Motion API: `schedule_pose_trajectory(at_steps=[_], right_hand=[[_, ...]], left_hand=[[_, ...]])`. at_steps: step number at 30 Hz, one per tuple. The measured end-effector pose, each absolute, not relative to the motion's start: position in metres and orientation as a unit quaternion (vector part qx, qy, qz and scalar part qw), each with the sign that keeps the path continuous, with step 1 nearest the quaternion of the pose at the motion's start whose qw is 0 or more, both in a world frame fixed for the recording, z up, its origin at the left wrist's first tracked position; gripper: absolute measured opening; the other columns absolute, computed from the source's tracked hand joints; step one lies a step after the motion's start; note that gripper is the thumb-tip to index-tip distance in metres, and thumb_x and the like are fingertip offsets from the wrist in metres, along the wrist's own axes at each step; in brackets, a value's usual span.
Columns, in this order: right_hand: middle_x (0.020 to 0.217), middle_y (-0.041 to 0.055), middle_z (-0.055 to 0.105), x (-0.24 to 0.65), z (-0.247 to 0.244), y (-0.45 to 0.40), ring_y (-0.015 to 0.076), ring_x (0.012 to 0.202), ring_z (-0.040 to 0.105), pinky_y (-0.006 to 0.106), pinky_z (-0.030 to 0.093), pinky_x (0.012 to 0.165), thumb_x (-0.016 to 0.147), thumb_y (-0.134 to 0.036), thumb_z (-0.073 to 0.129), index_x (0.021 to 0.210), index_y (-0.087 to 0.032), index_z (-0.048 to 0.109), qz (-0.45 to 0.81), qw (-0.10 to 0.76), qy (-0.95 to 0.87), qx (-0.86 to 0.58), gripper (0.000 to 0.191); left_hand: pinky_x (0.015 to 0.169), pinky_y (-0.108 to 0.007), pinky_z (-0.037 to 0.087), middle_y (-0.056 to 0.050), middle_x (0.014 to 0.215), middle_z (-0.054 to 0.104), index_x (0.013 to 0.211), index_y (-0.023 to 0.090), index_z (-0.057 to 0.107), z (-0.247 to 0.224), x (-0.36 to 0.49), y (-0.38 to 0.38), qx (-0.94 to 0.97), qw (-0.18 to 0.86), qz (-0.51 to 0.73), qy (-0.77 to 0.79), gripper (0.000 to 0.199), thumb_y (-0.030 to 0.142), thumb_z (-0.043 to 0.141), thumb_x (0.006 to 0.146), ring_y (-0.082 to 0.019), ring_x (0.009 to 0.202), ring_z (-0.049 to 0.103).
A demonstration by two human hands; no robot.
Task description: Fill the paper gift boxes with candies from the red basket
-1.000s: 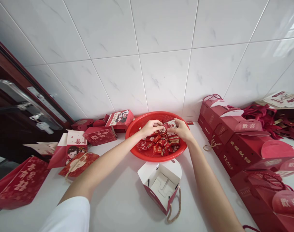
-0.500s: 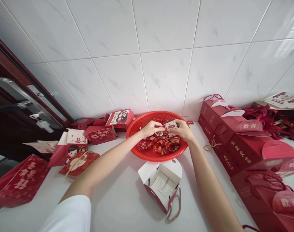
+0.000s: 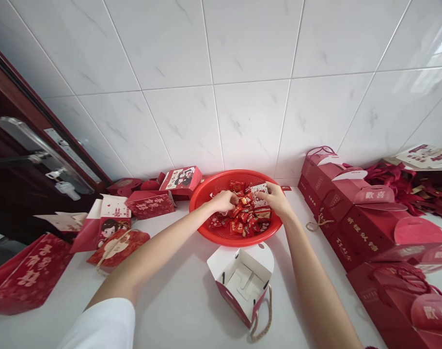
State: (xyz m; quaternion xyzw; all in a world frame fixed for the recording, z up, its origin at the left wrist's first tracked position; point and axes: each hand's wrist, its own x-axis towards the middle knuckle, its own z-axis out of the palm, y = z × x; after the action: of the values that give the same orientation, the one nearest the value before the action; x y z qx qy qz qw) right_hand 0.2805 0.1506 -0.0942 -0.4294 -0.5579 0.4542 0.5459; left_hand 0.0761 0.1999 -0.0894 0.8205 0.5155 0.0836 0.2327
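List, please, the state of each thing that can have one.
Left hand: curled among the sweets; grip unclear.
Right hand: gripping a packet.
Sweets: wrapped, loose.
Basket: partly filled.
Front box: open, upright.
Rope handle: lowered outside it.
Boxes on the right: in a row.
Key: in the door.

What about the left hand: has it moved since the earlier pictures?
Yes. Against the vertical tile seam on the wall, the left hand has shifted slightly leftward, away from the right hand.
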Motion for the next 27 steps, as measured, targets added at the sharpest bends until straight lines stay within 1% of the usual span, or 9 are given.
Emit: schedule_pose_trajectory(at_steps=[1,3,5,8,10,14,17,22,27], right_hand=[[0.079,0.0032,0.07,0.28,-0.095,0.151,0.02,0.07,0.062,0.032,0.05,0.065,0.063,-0.036,0.07,0.079,-0.019,0.064,0.45,0.548,-0.558,-0.431,0.025],[0.079,0.0032,0.07,0.281,-0.097,0.153,0.0203,0.07,0.062,0.032,0.05,0.064,0.065,-0.037,0.069,0.079,-0.019,0.063,0.436,0.552,-0.561,-0.437,0.023],[0.079,0.0035,0.07,0.281,-0.098,0.154,0.0209,0.072,0.062,0.032,0.05,0.065,0.065,-0.037,0.068,0.079,-0.019,0.063,0.428,0.555,-0.562,-0.44,0.022],[0.081,0.0034,0.07,0.281,-0.1,0.155,0.0212,0.073,0.063,0.032,0.05,0.065,0.066,-0.036,0.066,0.082,-0.02,0.064,0.426,0.559,-0.563,-0.436,0.023],[0.081,0.0032,0.07,0.281,-0.101,0.156,0.021,0.073,0.062,0.032,0.05,0.066,0.066,-0.036,0.066,0.083,-0.019,0.064,0.422,0.561,-0.565,-0.434,0.023],[0.08,0.0026,0.069,0.282,-0.102,0.157,0.0208,0.074,0.061,0.033,0.05,0.068,0.067,-0.036,0.065,0.082,-0.019,0.063,0.404,0.56,-0.572,-0.443,0.022],[0.079,0.0016,0.068,0.283,-0.102,0.157,0.0211,0.076,0.062,0.034,0.05,0.072,0.068,-0.036,0.064,0.084,-0.02,0.063,0.397,0.56,-0.575,-0.445,0.023],[0.083,0.002,0.069,0.283,-0.101,0.156,0.0219,0.081,0.062,0.033,0.051,0.073,0.069,-0.036,0.063,0.088,-0.02,0.064,0.397,0.565,-0.577,-0.437,0.025],[0.08,0.0015,0.069,0.283,-0.104,0.158,0.021,0.076,0.062,0.034,0.051,0.07,0.07,-0.037,0.064,0.085,-0.02,0.062,0.387,0.559,-0.576,-0.454,0.023]], left_hand=[[0.064,-0.023,0.045,0.0,0.075,0.073,0.078,0.021,0.072,-0.09,0.076,0.199,0.832,0.221,0.069,0.505,0.02,0.01,0.062,0.064,-0.019,0.074,0.067],[0.067,-0.025,0.046,-0.002,0.083,0.075,0.082,0.022,0.073,-0.091,0.079,0.195,0.853,0.189,0.038,0.484,0.018,0.015,0.065,0.068,-0.021,0.081,0.069],[0.067,-0.027,0.046,-0.004,0.087,0.075,0.087,0.023,0.073,-0.09,0.083,0.191,0.875,0.138,-0.01,0.464,0.015,0.023,0.065,0.074,-0.024,0.083,0.07],[0.068,-0.029,0.047,-0.007,0.093,0.075,0.099,0.023,0.072,-0.087,0.089,0.186,0.887,0.09,-0.063,0.449,0.022,0.029,0.064,0.079,-0.027,0.085,0.07],[0.072,-0.03,0.049,-0.007,0.099,0.075,0.11,0.024,0.071,-0.085,0.091,0.184,0.889,0.091,-0.082,0.44,0.031,0.03,0.063,0.081,-0.028,0.091,0.07],[0.083,-0.033,0.05,-0.008,0.118,0.071,0.128,0.029,0.066,-0.081,0.092,0.181,0.897,0.112,-0.128,0.409,0.051,0.033,0.067,0.077,-0.031,0.109,0.066],[0.088,-0.036,0.051,-0.01,0.126,0.068,0.134,0.031,0.062,-0.08,0.096,0.178,0.894,0.101,-0.167,0.404,0.058,0.037,0.068,0.077,-0.033,0.112,0.065],[0.091,-0.039,0.05,-0.014,0.126,0.068,0.138,0.027,0.058,-0.079,0.101,0.176,0.885,0.077,-0.188,0.418,0.06,0.042,0.064,0.08,-0.035,0.112,0.065],[0.087,-0.036,0.051,-0.011,0.115,0.073,0.129,0.026,0.063,-0.077,0.099,0.177,0.867,0.068,-0.192,0.454,0.053,0.045,0.066,0.079,-0.032,0.107,0.068]])
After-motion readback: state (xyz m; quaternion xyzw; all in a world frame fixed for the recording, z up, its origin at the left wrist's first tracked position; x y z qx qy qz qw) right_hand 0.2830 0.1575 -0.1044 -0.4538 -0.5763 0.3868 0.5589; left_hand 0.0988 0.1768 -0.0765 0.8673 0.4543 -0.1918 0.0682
